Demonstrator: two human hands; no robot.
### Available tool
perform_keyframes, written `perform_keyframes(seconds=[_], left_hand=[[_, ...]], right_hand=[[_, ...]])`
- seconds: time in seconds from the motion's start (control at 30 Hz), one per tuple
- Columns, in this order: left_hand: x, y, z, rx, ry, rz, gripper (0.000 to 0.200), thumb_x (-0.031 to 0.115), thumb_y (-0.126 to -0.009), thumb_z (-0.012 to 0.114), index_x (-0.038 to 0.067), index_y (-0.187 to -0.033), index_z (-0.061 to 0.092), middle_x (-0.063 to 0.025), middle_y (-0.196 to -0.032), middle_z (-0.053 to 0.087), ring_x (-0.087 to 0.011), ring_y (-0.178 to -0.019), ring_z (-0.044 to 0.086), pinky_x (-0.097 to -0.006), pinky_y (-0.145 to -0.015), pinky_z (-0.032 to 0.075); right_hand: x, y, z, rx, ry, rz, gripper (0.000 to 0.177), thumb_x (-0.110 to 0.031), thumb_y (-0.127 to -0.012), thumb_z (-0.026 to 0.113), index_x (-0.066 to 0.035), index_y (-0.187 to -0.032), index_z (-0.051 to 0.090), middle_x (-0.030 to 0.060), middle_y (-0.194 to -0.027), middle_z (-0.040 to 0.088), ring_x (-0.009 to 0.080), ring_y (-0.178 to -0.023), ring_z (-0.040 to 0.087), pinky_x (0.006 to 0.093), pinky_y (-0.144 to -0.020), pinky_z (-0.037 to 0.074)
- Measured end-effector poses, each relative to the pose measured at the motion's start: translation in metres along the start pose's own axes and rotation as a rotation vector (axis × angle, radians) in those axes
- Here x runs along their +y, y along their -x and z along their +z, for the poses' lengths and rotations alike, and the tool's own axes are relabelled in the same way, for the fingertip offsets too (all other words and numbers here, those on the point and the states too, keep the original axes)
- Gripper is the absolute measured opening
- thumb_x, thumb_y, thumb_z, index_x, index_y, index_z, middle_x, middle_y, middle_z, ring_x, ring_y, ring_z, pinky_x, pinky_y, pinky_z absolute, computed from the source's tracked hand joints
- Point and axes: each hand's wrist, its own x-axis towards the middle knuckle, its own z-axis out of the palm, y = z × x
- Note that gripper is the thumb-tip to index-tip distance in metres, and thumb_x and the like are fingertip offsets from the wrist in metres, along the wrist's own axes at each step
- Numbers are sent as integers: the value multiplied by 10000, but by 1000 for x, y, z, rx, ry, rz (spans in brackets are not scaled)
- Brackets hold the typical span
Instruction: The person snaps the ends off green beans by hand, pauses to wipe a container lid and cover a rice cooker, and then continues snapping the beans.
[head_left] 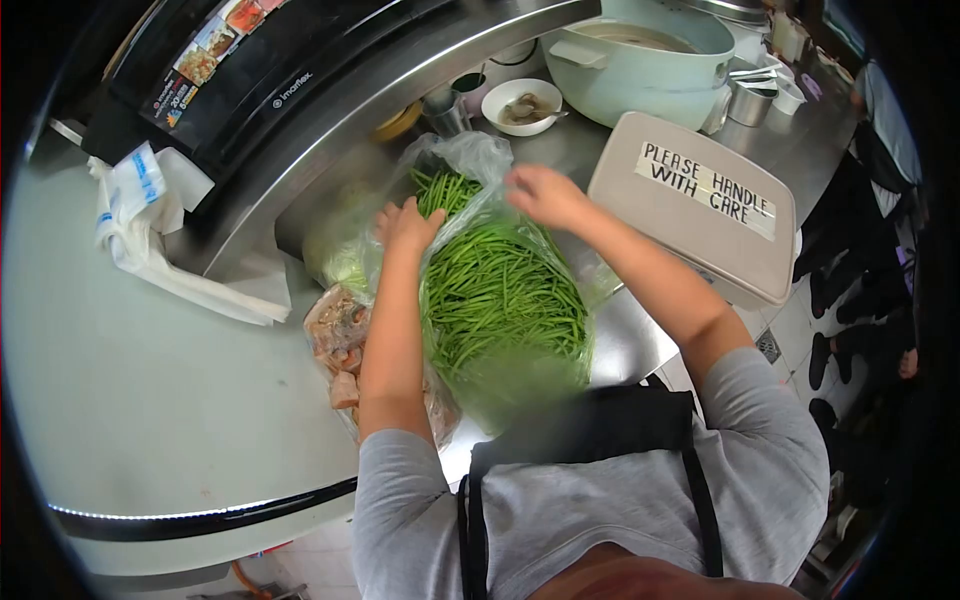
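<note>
A clear plastic bag [470, 155] full of long green beans [505, 295] lies in front of me, its mouth toward the far side. My left hand [405, 228] is at the bag's left edge near the mouth, fingers bent and closed on the plastic. Across the mouth, my right hand [545, 195] has its fingers curled together on the bag's right edge. Beans show between the two hands. Left of the beans, partly behind my left forearm, lies a bag of pale pink raw meat or fish pieces [340, 325]. A pale green vegetable in plastic [340, 240] sits beyond it.
A lidded beige box [690, 205] labelled "PLEASE HANDLE WITH CARE" stands at right. Behind are a large pale green tub [640, 80] and a white bowl [522, 107] with a spoon. A black appliance [270, 90] and white plastic bags [150, 220] are at left. People stand at far right.
</note>
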Motion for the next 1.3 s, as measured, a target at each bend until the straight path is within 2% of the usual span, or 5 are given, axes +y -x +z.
perform_keyframes(seconds=[0.27, 0.37, 0.67, 1.07, 1.3], left_hand=[[-31, -16, 24, 236, 429, -354, 568, 351, -678, 583, 33, -1127, 441, -230, -1079, 456, -348, -1013, 439, -398, -821, 363], [-69, -65, 90, -52, 548, -138, 502, 293, -679, 582, -27, -1049, 472, -213, -835, 563, -344, -838, 538, -363, -731, 424], [-80, -90, 35, 721, 1394, -105, 203, 153, -740, 502, 13, -869, 570, -86, -706, 555, -180, -628, 506, -295, -603, 408], [-35, 13, -14, 926, 519, 152, 254, 230, -722, 554, 5, -840, 557, -147, -835, 571, -288, -745, 537, -385, -731, 404], [-36, 87, 43, 1, 500, 150, 272, 225, -694, 587, 67, -911, 542, -148, -795, 552, -283, -785, 531, -349, -708, 417]], right_hand=[[-17, -109, 69, 443, 465, 95, 457, -313, -678, 573, -64, -1051, 487, 172, -1103, 460, 299, -964, 482, 349, -808, 388], [26, -128, 99, -196, 228, 367, 454, -301, -687, 549, -68, -1071, 483, 175, -1043, 508, 290, -956, 501, 330, -813, 394], [7, -146, 6, 200, -1163, 442, 207, -152, -756, 473, -2, -895, 504, 63, -700, 503, 147, -604, 456, 297, -511, 385], [6, -67, 3, 443, 79, 3, 284, -213, -694, 535, -56, -930, 549, 132, -828, 572, 237, -745, 555, 307, -665, 438], [-40, 20, 45, -425, 247, 14, 238, -234, -711, 518, -50, -843, 591, 121, -841, 570, 256, -802, 535, 344, -691, 427]])
